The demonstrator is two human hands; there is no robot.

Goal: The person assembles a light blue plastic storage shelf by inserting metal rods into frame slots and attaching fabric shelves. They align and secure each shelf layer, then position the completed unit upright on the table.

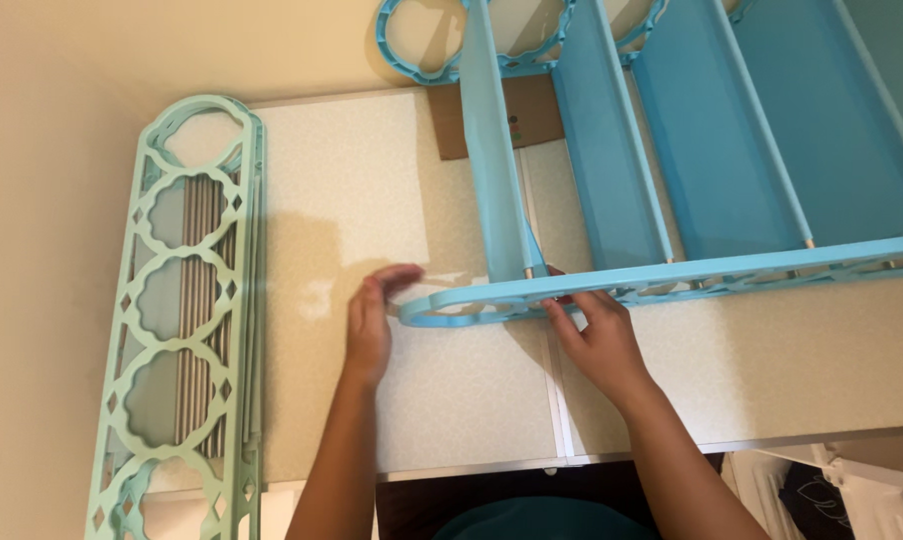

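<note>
Bright blue plastic shelf rack (pixel 672 150) lies on the speckled cream tabletop (pixel 372 190), its flat fabric-like shelves running away from the person. Near side panel (pixel 672 277), a long openwork bar with a rounded loop end, runs left to right, loop toward the left. Right hand (pixel 602 335) pinches this bar from below, fingers pressed on its edge. Left hand (pixel 372 320) is spread, fingers loosely curved beside the loop end, not clearly touching. A mint-green openwork panel (pixel 177 320) with grey metal rods (pixel 197 330) under it lies well apart, lengthwise along the left edge.
</note>
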